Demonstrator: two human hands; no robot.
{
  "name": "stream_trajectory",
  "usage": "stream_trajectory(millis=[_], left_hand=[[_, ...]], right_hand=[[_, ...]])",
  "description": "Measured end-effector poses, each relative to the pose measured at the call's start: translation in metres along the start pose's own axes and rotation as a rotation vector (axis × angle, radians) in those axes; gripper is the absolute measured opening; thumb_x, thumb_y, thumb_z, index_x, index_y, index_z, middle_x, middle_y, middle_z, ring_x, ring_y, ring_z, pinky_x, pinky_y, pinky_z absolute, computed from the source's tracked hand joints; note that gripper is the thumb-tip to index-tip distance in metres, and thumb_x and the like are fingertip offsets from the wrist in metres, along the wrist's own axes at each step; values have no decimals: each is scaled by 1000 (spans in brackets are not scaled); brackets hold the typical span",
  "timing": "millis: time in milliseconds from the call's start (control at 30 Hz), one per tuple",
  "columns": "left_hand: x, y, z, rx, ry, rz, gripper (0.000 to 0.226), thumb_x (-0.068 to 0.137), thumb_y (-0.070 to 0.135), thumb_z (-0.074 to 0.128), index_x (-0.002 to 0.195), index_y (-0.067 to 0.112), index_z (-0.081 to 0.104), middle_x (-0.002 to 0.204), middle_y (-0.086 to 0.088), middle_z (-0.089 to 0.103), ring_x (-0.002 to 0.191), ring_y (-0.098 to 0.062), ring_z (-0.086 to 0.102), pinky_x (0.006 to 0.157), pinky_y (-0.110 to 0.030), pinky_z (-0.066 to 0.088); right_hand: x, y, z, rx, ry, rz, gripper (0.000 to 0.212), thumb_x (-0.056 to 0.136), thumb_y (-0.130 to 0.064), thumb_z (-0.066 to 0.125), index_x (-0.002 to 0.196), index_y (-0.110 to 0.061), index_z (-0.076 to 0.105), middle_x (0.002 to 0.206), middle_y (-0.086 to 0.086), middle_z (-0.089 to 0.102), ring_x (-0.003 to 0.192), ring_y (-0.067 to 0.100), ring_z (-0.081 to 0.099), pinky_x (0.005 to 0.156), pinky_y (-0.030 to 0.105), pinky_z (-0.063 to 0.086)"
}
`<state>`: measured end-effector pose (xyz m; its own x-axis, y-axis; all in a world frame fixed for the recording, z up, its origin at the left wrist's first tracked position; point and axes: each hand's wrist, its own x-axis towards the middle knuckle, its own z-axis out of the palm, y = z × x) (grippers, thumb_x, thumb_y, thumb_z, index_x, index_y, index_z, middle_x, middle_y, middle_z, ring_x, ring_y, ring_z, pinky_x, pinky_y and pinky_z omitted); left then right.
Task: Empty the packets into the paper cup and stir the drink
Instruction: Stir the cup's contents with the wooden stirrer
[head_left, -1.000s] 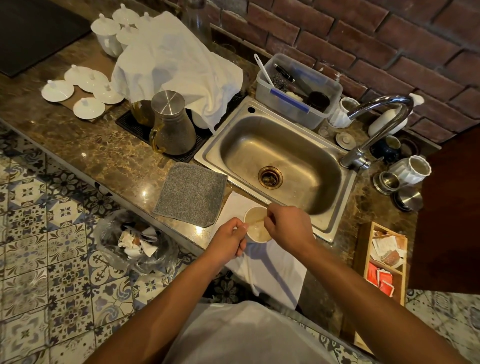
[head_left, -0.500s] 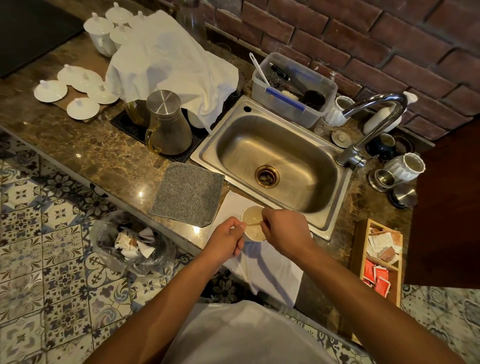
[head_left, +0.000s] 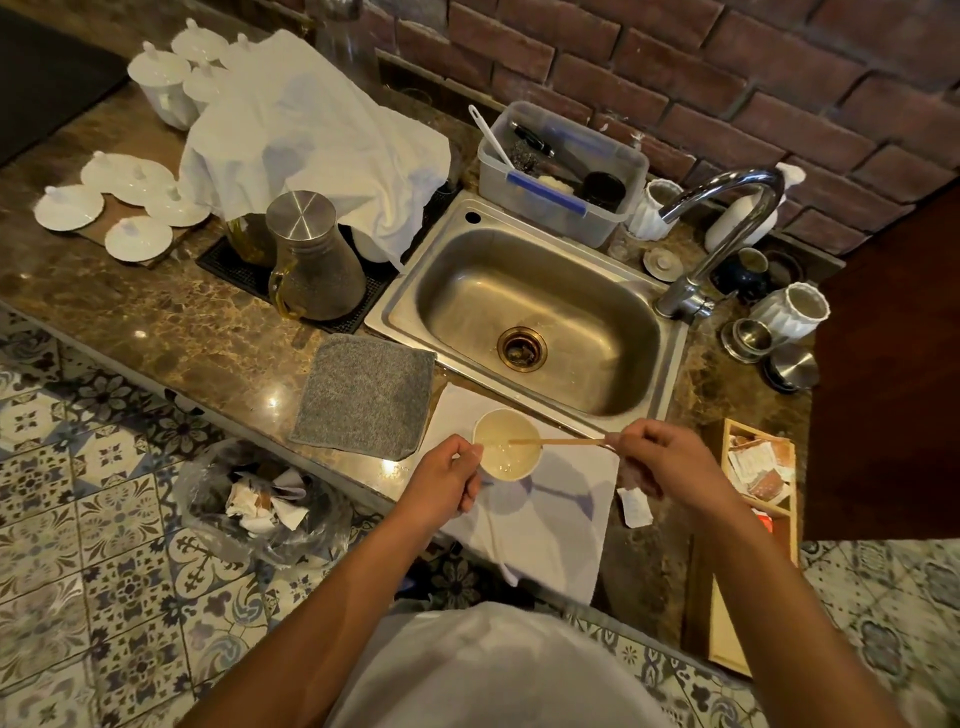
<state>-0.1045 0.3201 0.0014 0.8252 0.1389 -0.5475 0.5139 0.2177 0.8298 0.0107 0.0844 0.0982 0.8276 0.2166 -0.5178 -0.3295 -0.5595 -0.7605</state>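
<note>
A: Cup position?

B: The round white paper cup (head_left: 508, 444) stands on a white cloth (head_left: 550, 512) spread over the front edge of the brown marbled stone worktop (head_left: 156, 322), just in front of the stainless steel sink (head_left: 535, 317). A pale, cloudy liquid is inside it.

A: Left hand?

B: The left hand (head_left: 448, 480) is at the cup's left side, fingers (head_left: 470, 453) curled and touching the rim and wall. The grip is closed around that side of the cup.

A: Right hand?

B: The right hand (head_left: 662, 462) is to the right of the cup, apart from it. Its fingers (head_left: 621, 441) are pinched shut on the end of a thin pale wooden stir stick (head_left: 556, 442). The stick lies almost level, its far tip over the cup's mouth; whether it touches the liquid, I cannot tell.

A: Packets?

B: One small white torn packet (head_left: 636, 506) lies on the worktop beside the cloth's right edge, under the right wrist. More sachets, white and red, sit in a light wooden compartment tray (head_left: 748, 597) at the right.

A: Other items nearby?

B: A grey square fabric mat (head_left: 363, 395) lies left of the cup, touching the cloth's edge. On the patterned tile floor (head_left: 78, 519) below is a clear plastic bag of crumpled paper scraps (head_left: 265, 501).
</note>
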Motion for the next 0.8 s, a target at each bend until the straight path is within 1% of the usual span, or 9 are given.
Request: stream_trajectory(millis=[67,133,267,333,433,533,633,700,800], left_hand=[[0,0,-1,19,-2,-5,28,105,26,50,81,12,48,57,-3,52,46,-14,42,43,-22,31],[1,1,-1,38,-5,-3,28,105,25,50,80,12,48,56,-3,51,46,-15,42,43,-23,29],[3,1,-2,46,-7,0,28,105,23,50,79,11,47,54,-2,51,44,-15,41,43,-23,28],[4,1,-2,48,-6,-4,28,105,23,50,79,11,47,53,-1,51,43,-14,41,43,-22,27],[4,2,-2,58,-5,-9,29,104,24,51,78,12,47,54,-1,51,43,-14,41,42,-22,28],[3,4,-2,60,-6,-14,27,105,23,50,81,10,48,54,-2,51,43,-14,41,43,-23,27],[2,4,-3,58,-9,-19,25,105,23,50,85,7,49,55,-2,51,44,-15,41,43,-23,27],[1,4,-3,63,-4,-18,24,105,24,50,88,7,51,56,-3,52,45,-15,42,43,-23,28],[0,3,-4,65,2,-18,25,105,25,50,86,8,51,57,-3,52,46,-14,42,44,-23,29]], right_hand=[[-3,15,-10,142,-44,87,26,96,-19,68,86,5,68,61,13,50,49,16,37,44,25,31],[-6,30,-17,135,-62,116,26,96,-20,69,88,5,69,61,10,49,50,17,38,48,28,31],[-14,43,-31,69,41,61,22,96,-18,69,78,-5,73,64,16,51,56,25,41,51,31,33],[-16,42,-33,127,73,30,21,97,-15,66,81,-3,71,64,15,51,55,23,40,51,31,31],[-15,33,-26,204,-10,-6,20,95,-22,69,84,-5,71,62,11,51,51,20,39,51,31,30],[-7,32,-13,100,-60,0,22,95,-25,71,87,-5,72,63,11,56,51,20,42,49,30,33],[-3,37,-9,16,-28,-11,24,95,-24,71,78,-7,71,61,11,57,52,22,42,48,30,34],[-4,43,-13,84,16,15,24,97,-19,68,78,-4,70,59,11,53,50,21,40,49,30,31],[-8,52,-24,371,35,72,21,98,-17,63,80,-6,64,59,9,46,50,19,33,50,28,25]])
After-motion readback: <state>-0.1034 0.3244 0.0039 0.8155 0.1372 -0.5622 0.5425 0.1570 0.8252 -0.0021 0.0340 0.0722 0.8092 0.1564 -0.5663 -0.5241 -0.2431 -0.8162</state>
